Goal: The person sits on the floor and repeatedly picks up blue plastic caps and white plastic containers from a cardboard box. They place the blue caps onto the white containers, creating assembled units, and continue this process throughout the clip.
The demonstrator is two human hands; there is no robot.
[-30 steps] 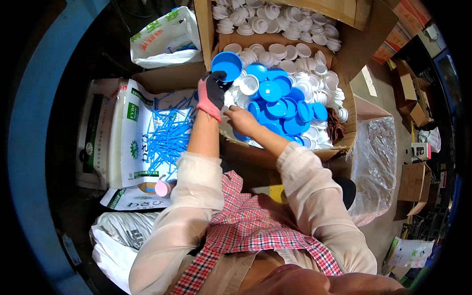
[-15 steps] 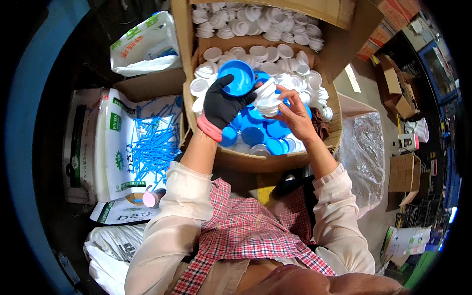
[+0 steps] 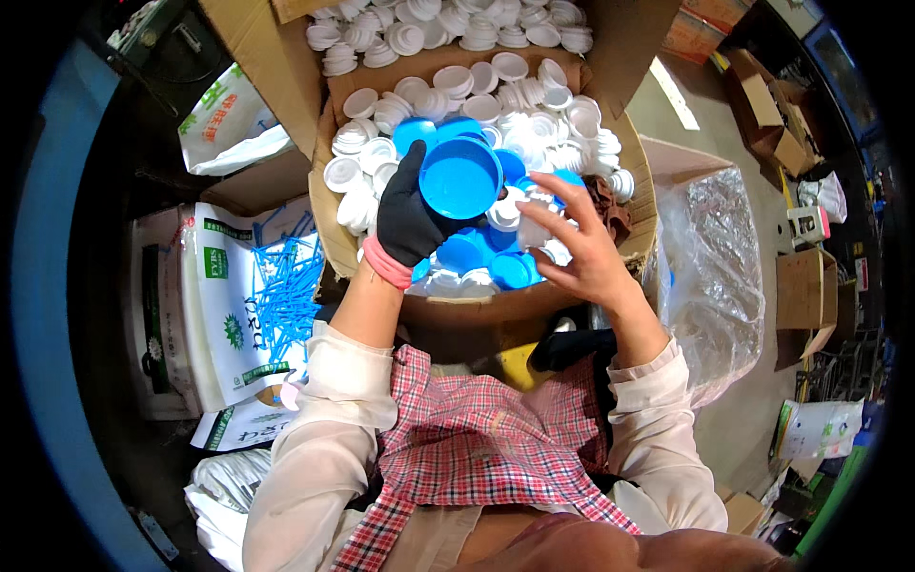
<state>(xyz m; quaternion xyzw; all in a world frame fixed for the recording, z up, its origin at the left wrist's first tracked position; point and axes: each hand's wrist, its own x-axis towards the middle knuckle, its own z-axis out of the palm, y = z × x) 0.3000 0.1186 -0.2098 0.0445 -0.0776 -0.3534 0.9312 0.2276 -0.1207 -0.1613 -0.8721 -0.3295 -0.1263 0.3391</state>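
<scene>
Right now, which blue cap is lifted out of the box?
The large blue cap held open side up by the gloved left hand; the other blue caps lie loose in the cardboard box.

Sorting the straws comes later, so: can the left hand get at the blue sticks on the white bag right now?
Probably not freely: the left hand is holding a blue cap over the cardboard box. The blue sticks lie uncovered beside that box.
</scene>
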